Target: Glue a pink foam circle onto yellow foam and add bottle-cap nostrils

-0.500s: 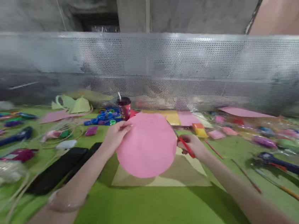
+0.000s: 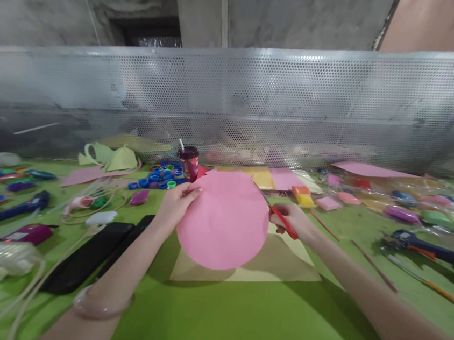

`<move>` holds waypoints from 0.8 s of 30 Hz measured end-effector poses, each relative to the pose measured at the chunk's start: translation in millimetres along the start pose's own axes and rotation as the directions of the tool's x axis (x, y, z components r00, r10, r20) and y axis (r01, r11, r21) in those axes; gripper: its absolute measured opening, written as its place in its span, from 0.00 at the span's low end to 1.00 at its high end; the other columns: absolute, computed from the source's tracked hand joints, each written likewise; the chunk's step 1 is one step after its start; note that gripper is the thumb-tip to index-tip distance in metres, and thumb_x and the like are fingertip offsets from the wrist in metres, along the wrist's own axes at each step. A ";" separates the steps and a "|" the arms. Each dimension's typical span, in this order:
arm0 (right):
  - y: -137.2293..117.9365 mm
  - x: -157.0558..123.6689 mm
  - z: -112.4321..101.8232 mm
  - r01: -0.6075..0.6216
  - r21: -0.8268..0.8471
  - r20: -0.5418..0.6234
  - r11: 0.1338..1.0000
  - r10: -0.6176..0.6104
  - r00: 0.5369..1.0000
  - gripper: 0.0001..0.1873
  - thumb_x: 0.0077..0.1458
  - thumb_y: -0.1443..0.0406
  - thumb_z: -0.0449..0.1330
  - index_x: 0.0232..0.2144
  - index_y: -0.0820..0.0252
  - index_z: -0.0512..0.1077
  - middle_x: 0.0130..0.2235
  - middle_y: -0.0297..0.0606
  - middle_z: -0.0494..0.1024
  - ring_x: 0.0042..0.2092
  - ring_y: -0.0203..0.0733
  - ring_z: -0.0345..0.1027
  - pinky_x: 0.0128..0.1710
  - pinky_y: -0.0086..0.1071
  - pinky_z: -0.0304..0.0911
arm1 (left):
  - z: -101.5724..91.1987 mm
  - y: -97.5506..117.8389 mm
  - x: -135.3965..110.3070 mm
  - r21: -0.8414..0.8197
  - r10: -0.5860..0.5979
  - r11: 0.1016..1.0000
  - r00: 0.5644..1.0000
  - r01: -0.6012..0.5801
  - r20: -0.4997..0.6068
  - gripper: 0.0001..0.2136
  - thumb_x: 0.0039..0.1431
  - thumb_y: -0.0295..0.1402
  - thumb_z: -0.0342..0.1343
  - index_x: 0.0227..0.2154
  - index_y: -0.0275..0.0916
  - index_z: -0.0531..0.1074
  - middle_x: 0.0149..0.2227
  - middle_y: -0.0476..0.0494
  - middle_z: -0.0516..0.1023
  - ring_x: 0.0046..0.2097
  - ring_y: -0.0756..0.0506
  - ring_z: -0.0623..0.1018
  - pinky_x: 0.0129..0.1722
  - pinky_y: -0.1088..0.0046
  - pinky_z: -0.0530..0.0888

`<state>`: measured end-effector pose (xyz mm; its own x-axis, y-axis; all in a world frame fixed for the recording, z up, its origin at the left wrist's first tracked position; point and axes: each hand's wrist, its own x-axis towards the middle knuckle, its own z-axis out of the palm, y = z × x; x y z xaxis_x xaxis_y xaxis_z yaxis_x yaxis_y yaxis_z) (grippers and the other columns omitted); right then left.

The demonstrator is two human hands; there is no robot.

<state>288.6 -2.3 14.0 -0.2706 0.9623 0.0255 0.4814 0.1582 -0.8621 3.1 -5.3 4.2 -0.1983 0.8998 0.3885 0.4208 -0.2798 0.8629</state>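
A round piece of pink paper (image 2: 223, 224) is held up above the table, its left edge pinched in my left hand (image 2: 178, 203). My right hand (image 2: 289, 220) is closed round the red handles of a pair of scissors (image 2: 284, 223). The dark blades point up and left along the pink paper's upper right edge; whether paper lies between them I cannot tell. Below the pink paper lies a pale yellow sheet (image 2: 282, 262), partly covered by it.
Behind the paper stand a dark red cup with a straw (image 2: 189, 163) and blue bottle caps (image 2: 161, 176). Black phone-like slabs (image 2: 88, 258) and cables lie left. Glue guns (image 2: 430, 246), thin brushes or sticks (image 2: 375, 266) and clay packets (image 2: 403, 214) lie right. A perforated metal panel (image 2: 242, 101) borders the back.
Both hands, the pink paper and the scissors stay in almost the same place. The view has shifted very slightly and is sharper now.
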 end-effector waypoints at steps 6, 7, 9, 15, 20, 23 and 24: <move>-0.8 -0.9 0.4 0.001 0.010 0.003 1.000 -0.001 1.000 0.06 0.39 0.64 0.57 0.20 0.61 0.64 0.20 0.30 0.66 0.21 0.32 0.62 0.21 0.26 0.60 | 0.3 1.1 -0.1 -0.012 -0.009 1.000 1.000 0.009 0.007 0.14 0.47 0.44 0.55 0.29 0.36 0.73 0.27 0.48 0.74 0.30 0.47 0.71 0.30 0.73 0.66; -0.9 -1.1 0.2 0.001 0.011 0.004 1.000 -0.001 1.000 0.05 0.39 0.64 0.57 0.20 0.61 0.64 0.20 0.30 0.66 0.21 0.32 0.62 0.21 0.26 0.60 | 0.2 0.9 0.0 -0.010 -0.007 1.000 1.000 0.008 0.008 0.14 0.48 0.44 0.55 0.29 0.36 0.73 0.27 0.48 0.74 0.30 0.47 0.71 0.30 0.73 0.66; -0.7 -1.2 -0.2 0.001 0.012 0.006 1.000 -0.001 1.000 0.05 0.39 0.64 0.57 0.19 0.60 0.64 0.20 0.30 0.66 0.21 0.32 0.62 0.21 0.26 0.60 | -0.2 0.5 0.2 -0.003 -0.003 1.000 1.000 0.003 0.010 0.14 0.48 0.44 0.55 0.29 0.37 0.73 0.28 0.48 0.74 0.30 0.47 0.72 0.30 0.73 0.65; -0.1 -1.0 -0.2 0.005 0.014 0.014 1.000 -0.005 1.000 0.05 0.38 0.64 0.57 0.19 0.61 0.64 0.20 0.30 0.66 0.22 0.32 0.62 0.21 0.26 0.61 | -0.5 1.5 -0.2 -0.001 -0.011 1.000 1.000 0.011 0.002 0.14 0.47 0.43 0.55 0.29 0.37 0.73 0.27 0.48 0.74 0.30 0.47 0.71 0.30 0.73 0.65; -1.4 -1.3 0.1 0.000 0.009 0.007 1.000 0.000 1.000 0.04 0.37 0.65 0.56 0.19 0.61 0.64 0.20 0.29 0.65 0.21 0.32 0.62 0.21 0.26 0.60 | -0.2 1.8 0.0 0.007 -0.014 1.000 1.000 0.014 0.005 0.14 0.48 0.43 0.55 0.29 0.37 0.73 0.27 0.48 0.74 0.30 0.47 0.71 0.30 0.73 0.65; -2.1 -1.5 -0.1 -0.001 0.000 0.003 1.000 0.001 1.000 0.04 0.38 0.65 0.55 0.19 0.61 0.64 0.19 0.29 0.66 0.21 0.32 0.62 0.20 0.25 0.59 | -0.4 1.6 -0.1 0.009 -0.015 1.000 1.000 0.015 0.004 0.14 0.48 0.43 0.55 0.29 0.37 0.73 0.27 0.47 0.74 0.29 0.47 0.71 0.29 0.73 0.65; -2.3 -1.5 0.0 0.000 -0.002 0.001 1.000 0.000 1.000 0.04 0.38 0.65 0.55 0.19 0.61 0.65 0.19 0.29 0.66 0.21 0.32 0.62 0.20 0.25 0.59 | -0.5 1.6 -0.2 0.009 -0.014 1.000 1.000 0.014 0.007 0.14 0.48 0.43 0.55 0.29 0.36 0.73 0.27 0.47 0.74 0.29 0.47 0.71 0.29 0.73 0.65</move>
<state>287.9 -4.1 16.0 -0.2716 0.9621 0.0247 0.4830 0.1585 -0.8611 3.3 -6.1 5.6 -0.1982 0.9061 0.3738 0.4258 -0.2639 0.8655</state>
